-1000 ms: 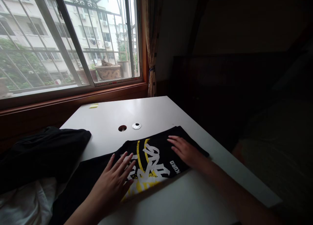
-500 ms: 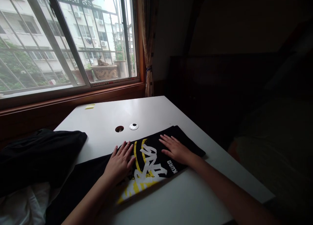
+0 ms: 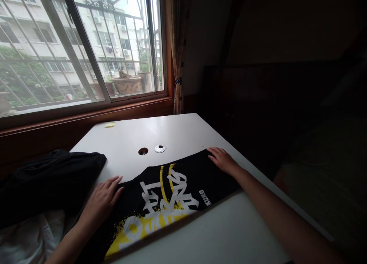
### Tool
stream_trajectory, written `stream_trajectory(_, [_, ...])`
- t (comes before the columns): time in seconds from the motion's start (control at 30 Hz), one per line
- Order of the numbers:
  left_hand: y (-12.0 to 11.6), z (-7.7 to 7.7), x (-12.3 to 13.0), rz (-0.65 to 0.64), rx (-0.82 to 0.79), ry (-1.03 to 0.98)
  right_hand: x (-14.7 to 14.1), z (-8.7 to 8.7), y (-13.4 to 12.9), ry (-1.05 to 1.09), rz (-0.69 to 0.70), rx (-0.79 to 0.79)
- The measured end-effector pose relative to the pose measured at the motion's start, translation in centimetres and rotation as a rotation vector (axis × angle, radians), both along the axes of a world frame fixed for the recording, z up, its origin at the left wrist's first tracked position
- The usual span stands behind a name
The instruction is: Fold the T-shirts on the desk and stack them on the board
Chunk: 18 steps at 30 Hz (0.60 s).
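A black garment, probably a T-shirt, lies folded in a long strip across the table, with white lettering and yellow print facing up. My left hand rests flat on its left part, fingers stretched toward the window. At the far right end, my right hand lies on the black cloth with its fingers extended to the left, near the upper edge. Neither hand grips the fabric. My left forearm covers some of the garment's left end.
The white table has a round hole, a silver grommet cover and yellow tape. Dark cloth and white cloth are heaped at the left. A barred window and a curtain stand behind.
My hands have spread apart: the left slid left along the garment, uncovering more lettering, and the right moved to the right end. The view has shifted slightly.
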State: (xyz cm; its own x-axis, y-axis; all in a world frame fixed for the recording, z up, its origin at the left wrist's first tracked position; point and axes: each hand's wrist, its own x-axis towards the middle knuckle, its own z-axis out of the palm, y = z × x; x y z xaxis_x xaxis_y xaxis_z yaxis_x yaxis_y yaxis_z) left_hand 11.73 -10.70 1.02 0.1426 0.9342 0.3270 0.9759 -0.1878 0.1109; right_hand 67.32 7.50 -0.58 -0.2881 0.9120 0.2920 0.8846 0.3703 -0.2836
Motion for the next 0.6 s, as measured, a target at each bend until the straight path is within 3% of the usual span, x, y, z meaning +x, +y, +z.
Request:
stream_trajectory(0.1, [-1.2, 0.8, -3.6, 0.022, -0.019, -0.048, 0.1, 0.3, 1.7, 0.024, 0.000, -0.023])
stream_trajectory(0.23, [-1.7, 1.3, -5.7, 0.036, -0.030, -0.105, 0.0, 0.9, 3.4, 0.047, 0.013, -0.054])
stream_trajectory(0.37, [-1.6, 1.6, -5.4, 0.047, -0.026, -0.196, 0.2, 1.6, 4.2, 0.078, 0.010, -0.068])
stream_trajectory(0.47, [-1.8, 2.3, -4.8, 0.068, -0.078, -0.379, 0.4, 2.1, 4.3, 0.120, 0.018, -0.089])
stream_trajectory(0.6, [-2.6, 3.2, -4.5, 0.232, -0.182, -0.504, 0.6, 2.5, 3.8, 0.208, -0.001, -0.126])
